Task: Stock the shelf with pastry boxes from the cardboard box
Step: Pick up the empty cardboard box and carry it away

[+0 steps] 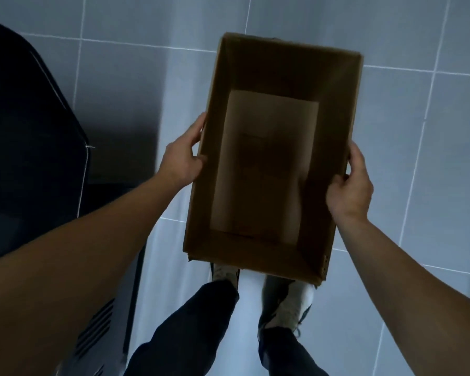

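An open brown cardboard box (pixel 272 164) is held in front of me above the tiled floor, its long side pointing away. Only its bare cardboard bottom shows inside; no pastry boxes are visible in it. My left hand (pixel 183 156) grips the left wall, thumb over the rim. My right hand (pixel 350 183) grips the right wall near the rim, fingers curled over the edge. No shelf is in view.
A dark cabinet or appliance (pixel 30 126) with vent slots stands close on my left. Grey floor tiles (pixel 418 131) spread ahead and to the right. My legs and light shoes (pixel 291 302) show below the box.
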The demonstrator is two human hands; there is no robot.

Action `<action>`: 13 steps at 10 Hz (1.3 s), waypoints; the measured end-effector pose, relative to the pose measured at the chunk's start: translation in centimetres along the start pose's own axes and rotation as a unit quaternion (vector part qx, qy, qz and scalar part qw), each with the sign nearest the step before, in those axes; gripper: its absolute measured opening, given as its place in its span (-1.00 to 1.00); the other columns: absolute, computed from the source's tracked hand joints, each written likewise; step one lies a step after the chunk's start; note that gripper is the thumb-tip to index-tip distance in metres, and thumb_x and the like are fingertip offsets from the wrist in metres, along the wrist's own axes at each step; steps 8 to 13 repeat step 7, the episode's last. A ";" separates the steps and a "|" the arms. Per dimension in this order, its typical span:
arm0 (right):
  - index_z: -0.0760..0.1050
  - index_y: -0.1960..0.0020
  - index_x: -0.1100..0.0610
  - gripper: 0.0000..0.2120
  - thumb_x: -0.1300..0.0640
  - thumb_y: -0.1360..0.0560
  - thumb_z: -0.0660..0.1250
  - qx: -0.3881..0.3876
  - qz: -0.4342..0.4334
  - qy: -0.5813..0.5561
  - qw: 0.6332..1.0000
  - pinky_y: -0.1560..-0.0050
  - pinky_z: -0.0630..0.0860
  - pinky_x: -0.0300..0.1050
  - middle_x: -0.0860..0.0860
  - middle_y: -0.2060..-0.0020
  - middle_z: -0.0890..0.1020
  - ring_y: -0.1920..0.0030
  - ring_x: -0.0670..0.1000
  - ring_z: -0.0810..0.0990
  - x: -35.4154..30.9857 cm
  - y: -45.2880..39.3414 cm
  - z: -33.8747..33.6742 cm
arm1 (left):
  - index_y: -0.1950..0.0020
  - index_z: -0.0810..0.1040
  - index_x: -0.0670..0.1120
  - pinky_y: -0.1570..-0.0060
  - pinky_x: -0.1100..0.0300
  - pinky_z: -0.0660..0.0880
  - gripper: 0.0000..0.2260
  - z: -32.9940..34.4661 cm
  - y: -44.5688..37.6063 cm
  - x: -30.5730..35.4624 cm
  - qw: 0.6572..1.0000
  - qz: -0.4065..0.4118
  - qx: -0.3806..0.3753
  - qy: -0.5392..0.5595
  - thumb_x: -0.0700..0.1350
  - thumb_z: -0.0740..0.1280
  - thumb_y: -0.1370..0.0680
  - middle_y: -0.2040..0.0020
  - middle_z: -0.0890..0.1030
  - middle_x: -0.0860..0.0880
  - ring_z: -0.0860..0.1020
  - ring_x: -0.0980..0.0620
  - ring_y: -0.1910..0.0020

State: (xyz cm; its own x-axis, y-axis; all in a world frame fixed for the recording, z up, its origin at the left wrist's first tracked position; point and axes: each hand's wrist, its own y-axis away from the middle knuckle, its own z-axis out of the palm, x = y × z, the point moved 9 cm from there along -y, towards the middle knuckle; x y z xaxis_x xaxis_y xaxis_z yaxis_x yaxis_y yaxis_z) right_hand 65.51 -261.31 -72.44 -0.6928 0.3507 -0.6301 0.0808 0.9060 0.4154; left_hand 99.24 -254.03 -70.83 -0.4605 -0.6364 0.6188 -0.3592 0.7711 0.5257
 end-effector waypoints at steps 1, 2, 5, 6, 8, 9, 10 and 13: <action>0.18 -0.56 -0.14 -0.34 0.38 -0.60 0.18 0.001 -0.005 0.007 1.000 -0.39 0.43 0.07 -0.12 -0.45 0.41 -0.38 0.07 0.47 1.2 -2.1 2.9 | -0.57 0.08 0.21 -0.23 -0.10 0.52 -0.25 1.3 -3.4 -2.5 1.000 0.004 -0.004 -0.012 -0.36 0.29 -0.56 -0.52 0.29 0.07 0.33 -0.11 -0.46; 0.18 -0.56 -0.14 -0.33 0.38 -0.59 0.18 -0.005 -0.018 0.016 1.000 -0.37 0.46 0.09 -0.10 -0.44 0.42 -0.34 0.09 0.51 2.0 -4.0 5.3 | -0.57 0.05 0.23 -0.20 -0.07 0.55 -0.24 2.5 -5.5 -4.5 1.000 -0.002 -0.004 -0.026 -0.36 0.28 -0.56 -0.52 0.29 0.08 0.37 -0.12 -0.44; 0.11 -0.59 0.01 -0.27 0.24 -0.53 0.38 -0.038 -0.043 0.091 0.994 -0.43 0.36 0.02 0.03 -0.49 0.34 -0.44 0.13 0.37 1.4 -4.2 7.0 | -0.59 0.04 0.11 -0.08 0.02 0.59 -0.28 3.6 -5.6 -5.7 0.997 0.001 0.007 -0.071 -0.21 0.35 -0.57 -0.43 0.44 -0.06 0.63 -0.10 -0.02; 0.14 -0.58 0.06 -0.25 0.08 -0.51 0.45 -0.080 -0.017 0.117 0.990 -0.44 0.33 0.03 0.08 -0.49 0.31 -0.46 0.15 0.32 -2.1 -1.3 5.9 | -0.58 0.14 0.03 -0.22 0.04 0.48 -0.35 1.8 -2.8 -4.0 0.993 0.006 -0.026 -0.116 -0.04 0.37 -0.56 -0.43 0.44 -0.08 0.54 -0.13 -0.23; 0.17 -0.56 0.08 -0.27 -0.01 -0.51 0.44 -0.137 -0.065 0.143 0.978 -0.42 0.29 -0.02 0.06 -0.50 0.29 -0.47 0.12 0.29 -8.7 2.6 3.6 | -0.57 0.17 0.02 -0.36 -0.01 0.38 -0.37 -2.0 1.5 0.1 0.990 0.041 -0.019 -0.132 0.06 0.34 -0.56 -0.47 0.39 -0.07 0.41 -0.11 -0.39; 0.17 -0.56 0.08 -0.27 -0.01 -0.51 0.44 -0.137 -0.065 0.143 0.978 -0.42 0.29 -0.02 0.06 -0.50 0.29 -0.47 0.12 0.29 -8.7 2.6 3.6 | -0.57 0.17 0.02 -0.36 -0.01 0.38 -0.37 -2.0 1.5 0.1 0.990 0.041 -0.019 -0.132 0.06 0.34 -0.56 -0.47 0.39 -0.07 0.41 -0.11 -0.39; 0.17 -0.56 0.08 -0.27 -0.01 -0.51 0.44 -0.137 -0.065 0.143 0.978 -0.42 0.29 -0.02 0.06 -0.50 0.29 -0.47 0.12 0.29 -8.7 2.6 3.6 | -0.57 0.17 0.02 -0.36 -0.01 0.38 -0.37 -2.0 1.5 0.1 0.990 0.041 -0.019 -0.132 0.06 0.34 -0.56 -0.47 0.39 -0.07 0.41 -0.11 -0.39; 0.17 -0.56 0.08 -0.27 -0.01 -0.51 0.44 -0.137 -0.065 0.143 0.978 -0.42 0.29 -0.02 0.06 -0.50 0.29 -0.47 0.12 0.29 -8.7 2.6 3.6 | -0.57 0.17 0.02 -0.36 -0.01 0.38 -0.37 -2.0 1.5 0.1 0.990 0.041 -0.019 -0.132 0.06 0.34 -0.56 -0.47 0.39 -0.07 0.41 -0.11 -0.39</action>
